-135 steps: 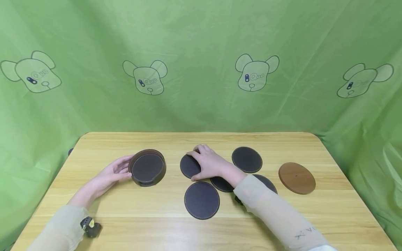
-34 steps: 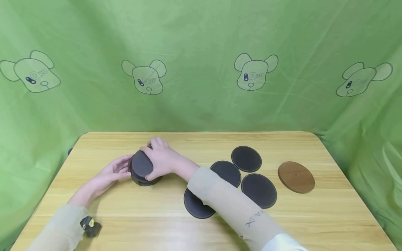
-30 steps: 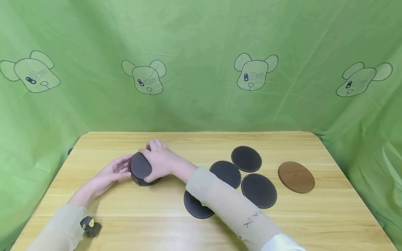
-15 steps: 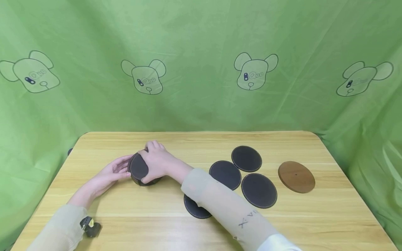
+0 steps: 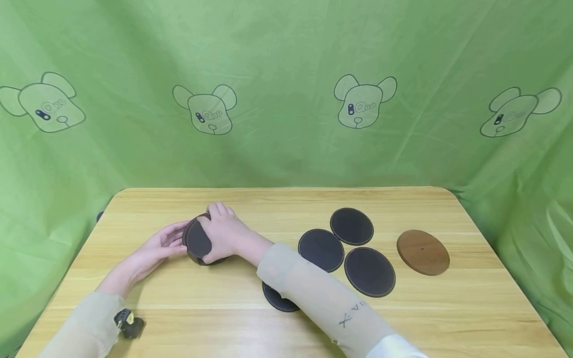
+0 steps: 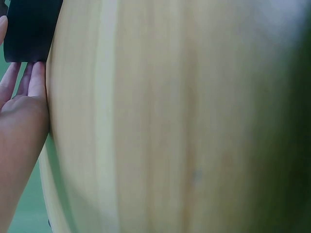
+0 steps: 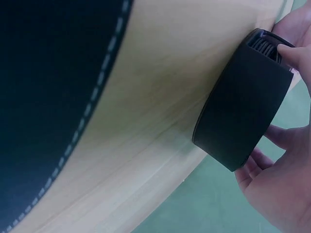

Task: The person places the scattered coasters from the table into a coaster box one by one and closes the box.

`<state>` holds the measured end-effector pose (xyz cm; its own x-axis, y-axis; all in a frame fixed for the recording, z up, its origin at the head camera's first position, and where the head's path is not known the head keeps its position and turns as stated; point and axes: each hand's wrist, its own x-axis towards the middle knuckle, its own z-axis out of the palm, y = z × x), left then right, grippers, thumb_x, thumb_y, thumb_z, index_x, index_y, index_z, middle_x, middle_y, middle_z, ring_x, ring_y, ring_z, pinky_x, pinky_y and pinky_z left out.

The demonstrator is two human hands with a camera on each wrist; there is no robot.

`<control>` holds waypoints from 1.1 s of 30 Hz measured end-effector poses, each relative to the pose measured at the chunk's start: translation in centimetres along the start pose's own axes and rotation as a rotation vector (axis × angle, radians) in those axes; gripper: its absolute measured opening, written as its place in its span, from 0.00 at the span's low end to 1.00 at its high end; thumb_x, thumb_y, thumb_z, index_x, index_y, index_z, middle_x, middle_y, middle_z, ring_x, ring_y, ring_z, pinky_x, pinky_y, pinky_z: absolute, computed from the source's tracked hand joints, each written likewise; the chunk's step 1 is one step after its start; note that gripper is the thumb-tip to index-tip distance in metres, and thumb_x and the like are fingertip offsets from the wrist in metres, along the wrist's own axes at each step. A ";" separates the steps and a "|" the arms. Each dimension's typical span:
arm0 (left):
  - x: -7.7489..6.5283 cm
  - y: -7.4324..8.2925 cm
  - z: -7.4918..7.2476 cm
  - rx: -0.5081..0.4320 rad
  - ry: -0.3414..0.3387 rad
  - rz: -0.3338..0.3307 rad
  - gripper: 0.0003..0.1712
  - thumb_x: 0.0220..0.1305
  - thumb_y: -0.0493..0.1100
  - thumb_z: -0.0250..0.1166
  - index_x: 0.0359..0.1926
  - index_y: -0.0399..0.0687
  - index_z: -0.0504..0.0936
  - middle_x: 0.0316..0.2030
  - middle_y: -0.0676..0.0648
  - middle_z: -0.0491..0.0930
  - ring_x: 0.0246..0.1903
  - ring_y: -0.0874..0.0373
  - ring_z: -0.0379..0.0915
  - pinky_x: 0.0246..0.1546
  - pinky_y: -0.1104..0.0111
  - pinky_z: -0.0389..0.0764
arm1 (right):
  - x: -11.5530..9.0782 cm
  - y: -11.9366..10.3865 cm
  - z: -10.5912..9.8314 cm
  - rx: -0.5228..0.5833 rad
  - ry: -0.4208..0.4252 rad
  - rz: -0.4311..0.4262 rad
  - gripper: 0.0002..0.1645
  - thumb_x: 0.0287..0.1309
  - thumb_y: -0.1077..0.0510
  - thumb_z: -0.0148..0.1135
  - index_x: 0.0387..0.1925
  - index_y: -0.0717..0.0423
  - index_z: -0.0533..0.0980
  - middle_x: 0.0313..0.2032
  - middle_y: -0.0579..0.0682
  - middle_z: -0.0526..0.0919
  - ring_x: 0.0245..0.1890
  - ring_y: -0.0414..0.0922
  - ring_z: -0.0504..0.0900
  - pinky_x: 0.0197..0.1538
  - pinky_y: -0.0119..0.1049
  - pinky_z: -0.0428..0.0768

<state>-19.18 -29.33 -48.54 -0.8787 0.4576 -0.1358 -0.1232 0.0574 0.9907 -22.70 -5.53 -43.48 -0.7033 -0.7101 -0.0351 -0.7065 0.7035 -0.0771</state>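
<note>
A dark round coaster holder (image 5: 204, 262) stands on the left half of the table; through the notch in its wall, the right wrist view shows several stacked edges. My left hand (image 5: 154, 251) cups the holder's left side, with fairly straight fingers and thumb touching the wall. Over the top is my right hand (image 5: 224, 236), gripping a black coaster (image 5: 198, 241) that lies at the holder's mouth. Its thumb (image 7: 291, 54) sits at the notch, and the other fingers reach the far rim. The hand hides the coaster's right part.
More black stitched coasters lie flat to the right: one at the back (image 5: 351, 226), one in the middle (image 5: 321, 250), one at the right (image 5: 370, 272). Another coaster (image 5: 278, 299) is partly under the right sleeve. Farther right lies a brown disc (image 5: 423, 252). Green cloth (image 5: 286, 139) surrounds the wooden table.
My right hand has carried a coaster left from beside the others to the holder, then lowered it and shifted it slightly left into place. The left hand has stayed at the holder.
</note>
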 end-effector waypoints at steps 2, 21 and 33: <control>0.0 0.0 0.0 -0.002 0.001 0.002 0.47 0.72 0.29 0.63 0.82 0.27 0.46 0.66 0.64 0.72 0.61 0.77 0.75 0.65 0.83 0.76 | -0.1 0.0 0.0 0.002 0.001 0.002 0.61 0.44 0.28 0.80 0.75 0.51 0.70 0.64 0.52 0.70 0.64 0.47 0.67 0.69 0.37 0.73; 0.1 -0.1 -0.1 -0.004 -0.013 0.010 0.46 0.73 0.30 0.63 0.82 0.28 0.47 0.74 0.48 0.69 0.63 0.75 0.75 0.65 0.82 0.76 | -0.8 1.5 0.3 0.101 0.002 -0.029 0.56 0.54 0.32 0.77 0.78 0.49 0.67 0.71 0.54 0.68 0.73 0.50 0.66 0.81 0.44 0.67; 0.2 -0.5 -0.3 0.005 -0.012 0.004 0.45 0.74 0.30 0.62 0.82 0.29 0.48 0.67 0.63 0.73 0.63 0.77 0.75 0.66 0.83 0.75 | -2.2 2.6 -0.5 0.237 0.007 -0.084 0.51 0.59 0.38 0.75 0.78 0.51 0.66 0.70 0.55 0.70 0.71 0.50 0.68 0.77 0.42 0.74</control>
<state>-19.41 -29.52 -49.06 -0.8734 0.4688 -0.1317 -0.1171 0.0603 0.9913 -23.02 -2.18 -43.06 -0.6441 -0.7649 -0.0117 -0.7247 0.6150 -0.3108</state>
